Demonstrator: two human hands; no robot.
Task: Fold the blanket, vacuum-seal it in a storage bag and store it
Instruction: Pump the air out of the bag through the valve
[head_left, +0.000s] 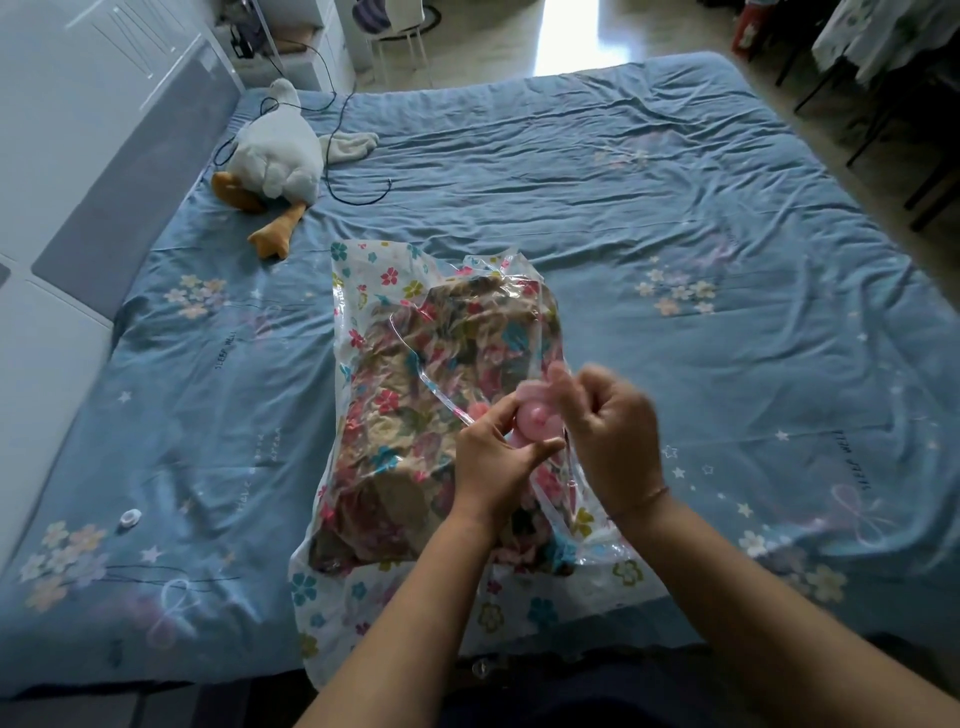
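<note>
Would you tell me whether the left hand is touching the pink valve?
Touching. In the head view the left hand grips the valve on the bag, thumb and fingers curled round it with no gap.

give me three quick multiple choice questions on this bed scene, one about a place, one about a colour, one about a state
1. Where on the bed does the plush goose lie?
A. At the far left
B. At the near right
C. In the middle

2. What colour is the valve on the storage bag?
A. Blue
B. Pink
C. Black

3. The blanket is:
A. spread flat over the bed
B. rolled up beside the storage bag
C. inside the storage bag

Answers:
1 A, as the goose lies at the far left of the blue sheet.
2 B, as the round valve shows pink between the fingers.
3 C, as the blanket's floral fabric shows through the clear plastic.
</note>
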